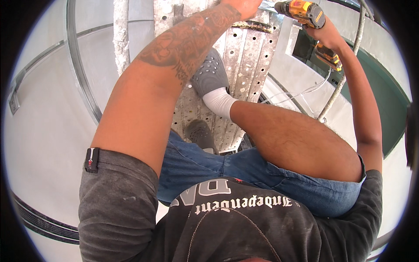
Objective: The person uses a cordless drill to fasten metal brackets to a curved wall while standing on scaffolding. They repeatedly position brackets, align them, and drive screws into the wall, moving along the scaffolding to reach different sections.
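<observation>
My right hand (322, 34) grips a yellow and black cordless drill (305, 13) at the upper right. Its nose points left, and its battery pack shows below my wrist. At the top edge my left hand (245, 7) reaches toward the drill's front end. The upper part of that hand is cut off by the frame, so its fingers are hidden. Between the hand and the drill's nose lies a shiny metal piece (267, 6); whether my left hand holds it cannot be made out.
Under my feet is a perforated, paint-spattered metal scaffold plank (257, 48). Crusted scaffold poles rise at the left (121, 35) and right (334, 98). Metal framing (75, 65) runs along the pale wall. Loose white cables (305, 91) hang beside the plank.
</observation>
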The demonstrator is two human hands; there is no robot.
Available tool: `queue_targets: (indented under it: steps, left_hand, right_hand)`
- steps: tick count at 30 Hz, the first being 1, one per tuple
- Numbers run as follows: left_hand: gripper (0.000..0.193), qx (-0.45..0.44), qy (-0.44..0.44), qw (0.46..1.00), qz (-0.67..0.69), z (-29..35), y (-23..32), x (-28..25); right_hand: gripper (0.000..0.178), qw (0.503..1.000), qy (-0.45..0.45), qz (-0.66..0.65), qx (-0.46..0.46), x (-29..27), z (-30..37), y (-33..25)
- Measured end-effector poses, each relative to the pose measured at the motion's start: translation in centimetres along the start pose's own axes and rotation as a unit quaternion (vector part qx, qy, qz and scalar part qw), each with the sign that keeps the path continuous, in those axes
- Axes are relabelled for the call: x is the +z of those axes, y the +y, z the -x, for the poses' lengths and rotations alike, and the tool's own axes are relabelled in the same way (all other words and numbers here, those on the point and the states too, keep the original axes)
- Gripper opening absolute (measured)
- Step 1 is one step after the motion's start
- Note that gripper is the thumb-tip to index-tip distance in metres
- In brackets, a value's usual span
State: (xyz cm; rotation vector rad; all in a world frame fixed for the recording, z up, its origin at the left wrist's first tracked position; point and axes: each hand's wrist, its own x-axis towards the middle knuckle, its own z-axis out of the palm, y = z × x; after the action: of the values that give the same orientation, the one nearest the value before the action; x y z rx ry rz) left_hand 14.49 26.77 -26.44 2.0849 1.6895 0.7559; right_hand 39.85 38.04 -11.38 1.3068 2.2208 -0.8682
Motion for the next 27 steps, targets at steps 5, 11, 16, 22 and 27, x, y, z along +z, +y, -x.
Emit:
queue_targets:
  steps: [5, 11, 16, 22, 27]
  left_hand:
    - [0.011, 0.005, -0.001, 1.0, -0.012, -0.2, 0.1, -0.2]
    - [0.013, -0.025, -0.047, 0.999, 0.001, -0.3, 0.4, -0.8]
    - [0.014, -0.011, -0.022, 1.0, -0.003, -0.4, 0.2, -0.6]
    - [0.015, -0.06, -0.046, 0.997, 0.001, -0.7, 0.6, -0.8]
    - [0.017, -0.015, -0.027, 0.999, -0.033, -0.1, 0.1, -0.4]
  right_hand:
    - [0.045, 1.0, -0.006, 0.004, 0.013, -0.2, 0.0, 0.1]
    - [0.046, 0.996, -0.012, -0.01, 0.083, -0.5, 0.3, -2.0]
    - [0.045, 1.0, -0.007, 0.02, 0.002, -0.1, -0.7, 0.9]
    - [0.039, 0.994, -0.019, -0.088, 0.066, -0.6, 0.2, -1.3]
    - [0.041, 0.993, -0.047, -0.072, 0.083, -0.7, -0.3, -2.2]
